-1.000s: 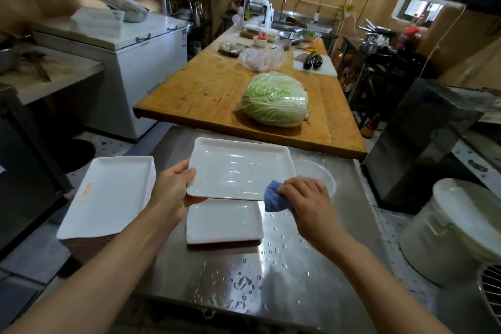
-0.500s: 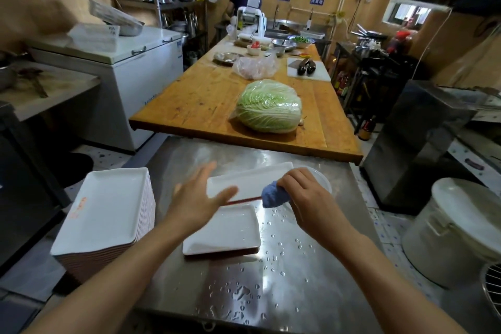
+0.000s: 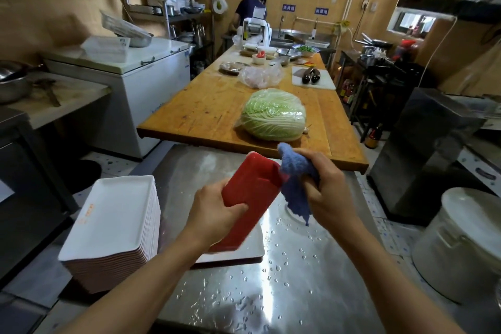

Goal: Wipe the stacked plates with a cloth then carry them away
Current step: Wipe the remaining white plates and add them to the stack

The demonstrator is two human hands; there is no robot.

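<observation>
My left hand (image 3: pixel 214 211) grips a rectangular plate (image 3: pixel 252 192) by its left edge, held above the wet steel table (image 3: pixel 298 279) with its red underside turned up toward me. My right hand (image 3: pixel 325 190) holds a blue cloth (image 3: pixel 294 184) bunched against the plate's right edge. Under the held plate another white plate (image 3: pixel 252 249) lies flat on the table. A tall stack of white rectangular plates (image 3: pixel 113 219) with red undersides stands at the table's left edge.
A wooden table (image 3: pixel 206 114) just beyond the steel one carries a wrapped cabbage (image 3: pixel 273 114), bags and bowls. A clear round lid (image 3: pixel 291 211) lies near my right hand. A white freezer (image 3: pixel 135 84) stands left, a large lidded pot (image 3: pixel 461 241) right. A person works at the far end.
The plate has been flipped from white face up to red underside up. My left hand let go mid-turn and now grips it again; the cloth stayed at the plate's right edge.
</observation>
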